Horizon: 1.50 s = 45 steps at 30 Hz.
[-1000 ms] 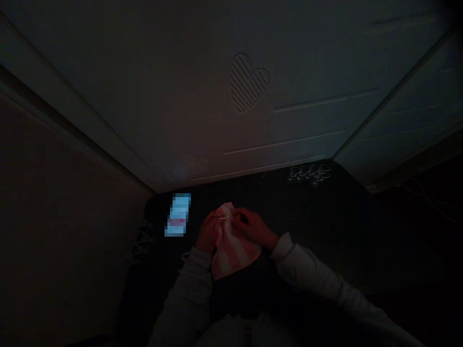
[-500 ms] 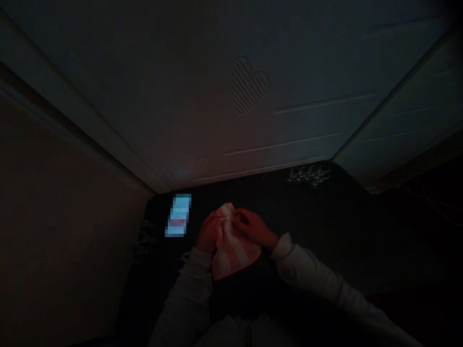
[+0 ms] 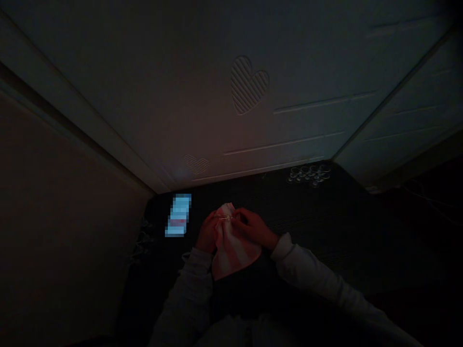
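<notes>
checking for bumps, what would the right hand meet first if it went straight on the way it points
Most likely the striped cloth, which the right hand touches; just beyond, the left hand seems nearly in line, though dim light leaves depth unclear.

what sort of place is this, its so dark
Probably a dim room in a home, though the darkness hides much: a dark tabletop meets a pale panel bearing a striped heart, and a glowing screen lies on the tabletop.
</notes>
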Available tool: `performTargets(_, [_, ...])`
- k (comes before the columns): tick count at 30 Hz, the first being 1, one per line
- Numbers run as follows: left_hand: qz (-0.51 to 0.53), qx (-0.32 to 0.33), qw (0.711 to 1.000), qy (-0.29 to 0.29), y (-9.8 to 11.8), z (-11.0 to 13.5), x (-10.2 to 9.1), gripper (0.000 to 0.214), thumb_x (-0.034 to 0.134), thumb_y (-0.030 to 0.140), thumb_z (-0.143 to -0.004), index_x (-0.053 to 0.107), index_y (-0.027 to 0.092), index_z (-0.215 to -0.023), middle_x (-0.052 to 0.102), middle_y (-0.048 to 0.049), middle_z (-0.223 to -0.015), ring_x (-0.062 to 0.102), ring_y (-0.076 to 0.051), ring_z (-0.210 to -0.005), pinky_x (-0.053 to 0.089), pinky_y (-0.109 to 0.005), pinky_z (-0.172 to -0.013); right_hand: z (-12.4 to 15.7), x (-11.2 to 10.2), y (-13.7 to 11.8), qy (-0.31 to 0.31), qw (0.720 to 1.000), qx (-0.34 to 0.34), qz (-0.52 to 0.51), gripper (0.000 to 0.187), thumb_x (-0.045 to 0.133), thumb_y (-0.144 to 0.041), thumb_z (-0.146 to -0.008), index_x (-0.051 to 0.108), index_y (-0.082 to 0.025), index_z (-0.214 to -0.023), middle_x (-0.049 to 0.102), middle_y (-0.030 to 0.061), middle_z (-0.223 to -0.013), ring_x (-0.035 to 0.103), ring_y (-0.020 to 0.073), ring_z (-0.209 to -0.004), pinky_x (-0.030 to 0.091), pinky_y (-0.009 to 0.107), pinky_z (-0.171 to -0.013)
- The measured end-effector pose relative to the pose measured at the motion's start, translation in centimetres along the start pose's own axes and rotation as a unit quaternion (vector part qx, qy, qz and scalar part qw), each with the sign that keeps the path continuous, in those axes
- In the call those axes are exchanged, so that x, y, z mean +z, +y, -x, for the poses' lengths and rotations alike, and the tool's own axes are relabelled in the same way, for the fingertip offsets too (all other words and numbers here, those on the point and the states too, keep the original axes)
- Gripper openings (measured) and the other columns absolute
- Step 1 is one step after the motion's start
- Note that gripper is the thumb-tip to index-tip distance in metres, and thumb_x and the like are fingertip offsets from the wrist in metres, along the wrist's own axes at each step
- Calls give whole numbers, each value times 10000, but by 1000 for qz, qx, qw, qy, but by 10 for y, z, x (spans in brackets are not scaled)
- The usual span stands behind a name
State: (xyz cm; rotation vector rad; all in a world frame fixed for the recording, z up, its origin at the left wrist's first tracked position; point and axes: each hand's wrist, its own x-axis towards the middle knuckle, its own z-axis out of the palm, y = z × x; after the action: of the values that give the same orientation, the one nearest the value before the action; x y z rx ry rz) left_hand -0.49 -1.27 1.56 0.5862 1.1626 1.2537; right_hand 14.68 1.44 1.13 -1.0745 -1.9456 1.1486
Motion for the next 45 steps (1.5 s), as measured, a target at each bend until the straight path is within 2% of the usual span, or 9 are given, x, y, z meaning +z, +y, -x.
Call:
performTargets(7, [19, -20, 1000, 6, 0, -1, 1, 210, 600, 161, -578, 573, 138, -785, 611, -1, -685, 555, -109, -619, 410, -219, -591, 1, 0, -2, 2, 1000, -7, 2, 227, 462, -334, -796, 528, -161, -928, 535, -3, -709, 481, 104, -616, 365, 215, -553])
performTargets(23, [28, -18, 999, 17, -1, -2, 0, 204, 611, 158, -544, 567, 135, -741, 588, 21, -618, 534, -97, -567, 387, -206, -543, 0, 0, -2, 0, 1000, -7, -6, 233, 463, -341, -796, 528, -158, -924, 532, -3, -695, 484, 104, -613, 364, 212, -546])
performTargets(30, [19, -8, 1000, -1, -4, -4, -4, 230, 594, 172, -578, 579, 137, -804, 609, 0, -675, 559, -120, -625, 406, -225, -589, 0, 0, 0, 0, 1000, -9, -12, 231, 468, -339, -793, 526, -160, -927, 534, -6, -697, 479, 102, -610, 363, 211, -550])
performTargets(45, [9, -7, 1000, 3, 1, -1, 0, 199, 595, 175, -568, 575, 127, -760, 596, 4, -654, 545, -112, -604, 394, -217, -569, 0, 0, -1, -4, 1000, -5, -8, 232, 461, -336, -798, 530, -156, -928, 537, -1, -699, 481, 103, -609, 360, 209, -540])
